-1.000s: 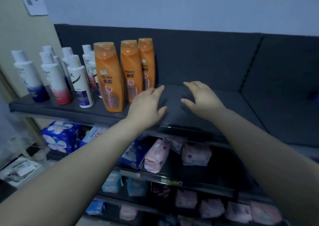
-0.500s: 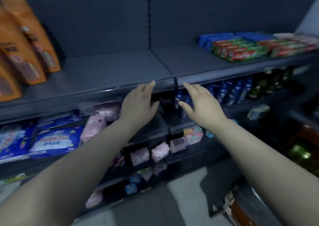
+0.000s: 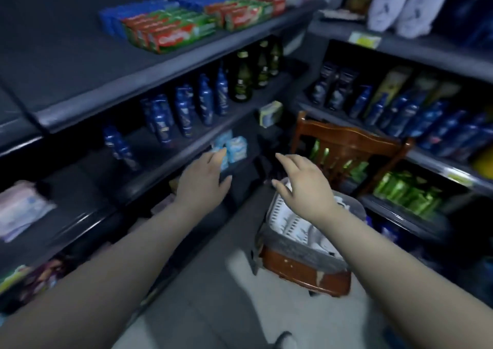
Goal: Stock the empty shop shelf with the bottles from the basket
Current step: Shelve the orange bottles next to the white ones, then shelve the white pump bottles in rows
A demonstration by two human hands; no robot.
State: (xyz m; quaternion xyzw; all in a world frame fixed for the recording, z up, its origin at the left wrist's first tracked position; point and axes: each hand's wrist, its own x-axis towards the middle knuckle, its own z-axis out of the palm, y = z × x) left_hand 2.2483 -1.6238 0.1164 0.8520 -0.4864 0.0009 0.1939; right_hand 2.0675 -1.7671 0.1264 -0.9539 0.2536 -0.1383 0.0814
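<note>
The left shelving unit fills the left half of the frame. Its top shelf is bare across the upper left; the right end of that shelf carries rows of red-and-green toothpaste boxes. The shelf below holds blue bottles standing upright, with dark green glass bottles at their right.

A second shelving unit occupies the right side of the frame and meets the first at the upper centre. It holds more blue bottles on its middle shelf and green packs lower down.

A pale floor runs along the bottom centre.

A brown wooden chair stands right of centre, in front of the second unit. A grey basket sits on its seat. White bottles lie inside the basket; blur prevents a count.

Both forearms extend from the bottom corners toward the centre.

The left hand is at centre frame, in front of a lower shelf edge. Its fingers are extended and loosely spread, and it holds nothing.

The right hand is just right of centre, over the far end of the basket. Its fingers are relaxed and slightly spread, and it holds nothing. Contact with the basket or bottles cannot be determined.

Light blue packs sit just above the left fingertips.
</note>
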